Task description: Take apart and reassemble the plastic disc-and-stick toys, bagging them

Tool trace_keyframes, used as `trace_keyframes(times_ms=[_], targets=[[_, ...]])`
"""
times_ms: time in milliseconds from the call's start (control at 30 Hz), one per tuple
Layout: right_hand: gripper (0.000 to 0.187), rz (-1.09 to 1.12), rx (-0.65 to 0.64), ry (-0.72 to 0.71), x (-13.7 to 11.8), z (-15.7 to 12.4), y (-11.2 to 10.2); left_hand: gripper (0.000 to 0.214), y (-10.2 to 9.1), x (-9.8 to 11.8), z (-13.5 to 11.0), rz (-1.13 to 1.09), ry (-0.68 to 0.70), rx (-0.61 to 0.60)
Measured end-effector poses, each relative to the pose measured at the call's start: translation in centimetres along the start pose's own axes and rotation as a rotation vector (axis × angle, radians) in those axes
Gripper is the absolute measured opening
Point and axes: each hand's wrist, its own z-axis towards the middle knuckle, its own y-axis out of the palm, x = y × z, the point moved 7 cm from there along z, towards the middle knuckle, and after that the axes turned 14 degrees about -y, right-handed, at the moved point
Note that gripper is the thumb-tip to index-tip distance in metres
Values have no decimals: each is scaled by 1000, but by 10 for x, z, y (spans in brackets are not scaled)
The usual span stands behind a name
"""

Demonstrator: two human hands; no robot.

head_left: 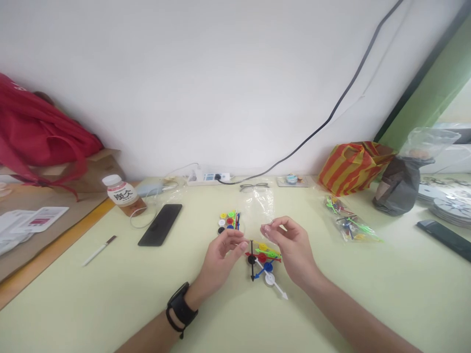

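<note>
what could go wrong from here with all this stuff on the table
The loose coloured arrows lie between the left hand and right hand, so a wrist might brush and scatter them.

The small coloured discs sit just beyond the left hand and could get knocked.

A white cable loops by the bottle and phone; snagging it might disturb either.

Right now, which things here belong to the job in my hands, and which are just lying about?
Seemingly part of the job:
- coloured arrow spinners
- clear plastic bag just beyond them
- small coloured pieces
- bagged coloured pieces

Apparently just lying about:
- phone
- bottle
- white pen
- glasses
- red backpack
- striped bag
</note>
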Motion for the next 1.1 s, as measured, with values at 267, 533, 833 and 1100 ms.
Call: trace_keyframes(times_ms=[267,533,833,1100], targets=[[24,-186,-139,-67,-6,4,1,42,-14,3,7,-150,-64,113],[23,-123,-287,-83,-4,7,9,50,-17,5,4,-184,-110,65],[35,-535,-217,-472,-36,9,4,32,-23,12,4,-57,-31,128],[23,-731,-408,-625,-94,51,30,24,-17,110,-4,637,264,-95]])
